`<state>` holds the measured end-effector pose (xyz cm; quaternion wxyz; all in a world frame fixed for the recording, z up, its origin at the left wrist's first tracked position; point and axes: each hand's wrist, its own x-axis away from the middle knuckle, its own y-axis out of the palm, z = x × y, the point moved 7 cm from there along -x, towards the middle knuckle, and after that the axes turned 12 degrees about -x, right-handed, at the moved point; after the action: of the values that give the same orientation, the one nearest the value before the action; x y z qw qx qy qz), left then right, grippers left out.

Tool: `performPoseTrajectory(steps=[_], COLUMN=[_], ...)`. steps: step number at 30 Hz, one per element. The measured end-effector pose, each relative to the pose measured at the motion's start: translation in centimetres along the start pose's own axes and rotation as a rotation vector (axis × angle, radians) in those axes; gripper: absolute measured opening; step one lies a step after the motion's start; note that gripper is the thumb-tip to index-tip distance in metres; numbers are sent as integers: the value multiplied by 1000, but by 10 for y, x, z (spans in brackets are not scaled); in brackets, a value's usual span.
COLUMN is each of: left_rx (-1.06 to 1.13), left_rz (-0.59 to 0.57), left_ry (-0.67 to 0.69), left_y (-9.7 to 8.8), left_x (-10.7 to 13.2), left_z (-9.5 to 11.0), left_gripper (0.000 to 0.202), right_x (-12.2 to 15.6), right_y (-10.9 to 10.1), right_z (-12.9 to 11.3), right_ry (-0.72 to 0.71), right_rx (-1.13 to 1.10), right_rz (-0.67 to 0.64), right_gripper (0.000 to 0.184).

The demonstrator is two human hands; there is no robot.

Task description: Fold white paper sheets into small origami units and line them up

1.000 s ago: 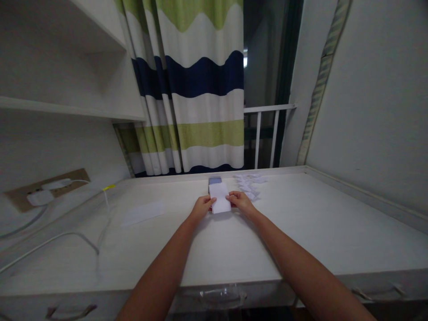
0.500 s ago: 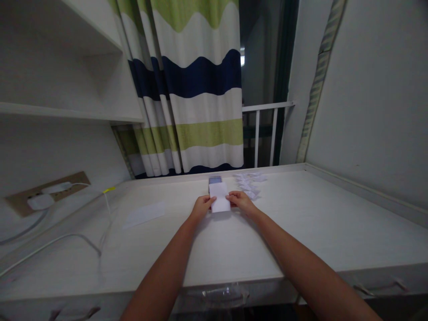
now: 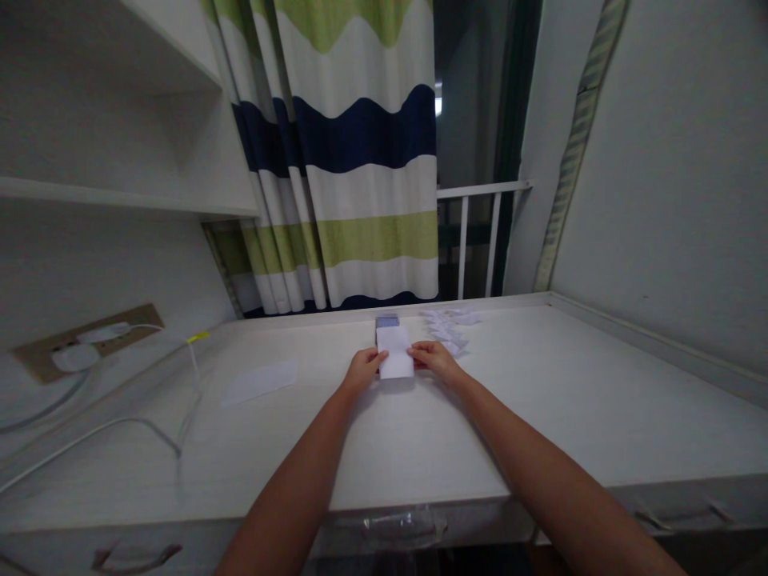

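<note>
Between my two hands is a small white sheet of paper (image 3: 397,354), held up a little above the desk. My left hand (image 3: 363,370) pinches its left edge, thumb in front and fingers behind. On the opposite edge my right hand (image 3: 436,358) grips in the same way. Just behind the paper, a phone-like flat object (image 3: 387,320) shows only its upper end; the paper covers the rest. Several folded white paper pieces (image 3: 445,330) lie in a cluster beyond my right hand.
A flat white paper sheet (image 3: 259,383) lies on the white desk (image 3: 576,400) to the left. White cables (image 3: 138,422) run along the left side to a power strip (image 3: 102,334). A striped curtain (image 3: 372,192) hangs behind the desk; a shelf (image 3: 120,196) juts out at upper left.
Both hands still hold the paper in nearly the same place. The view has shifted very slightly, and a bit more of the flat object behind the paper shows.
</note>
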<state>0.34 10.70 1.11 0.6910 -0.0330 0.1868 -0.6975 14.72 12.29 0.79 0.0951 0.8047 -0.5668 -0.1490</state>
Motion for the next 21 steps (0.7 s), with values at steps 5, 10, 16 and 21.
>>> performPoseTrajectory(steps=[5, 10, 16, 21], left_rx=[-54, -93, -123, -116], left_rz=[0, 26, 35, 31], left_ry=[43, 56, 61, 64], left_y=[0, -3, -4, -4], left_x=[0, 0, 0, 1], left_z=[3, 5, 4, 6], left_gripper=[39, 38, 38, 38], right_x=[1, 3, 3, 2], right_y=[0, 1, 2, 3], right_z=[-2, 1, 6, 4], right_ry=[-11, 33, 79, 52], right_rx=[4, 2, 28, 58], right_rz=[11, 12, 9, -7], right_gripper=[25, 22, 21, 22])
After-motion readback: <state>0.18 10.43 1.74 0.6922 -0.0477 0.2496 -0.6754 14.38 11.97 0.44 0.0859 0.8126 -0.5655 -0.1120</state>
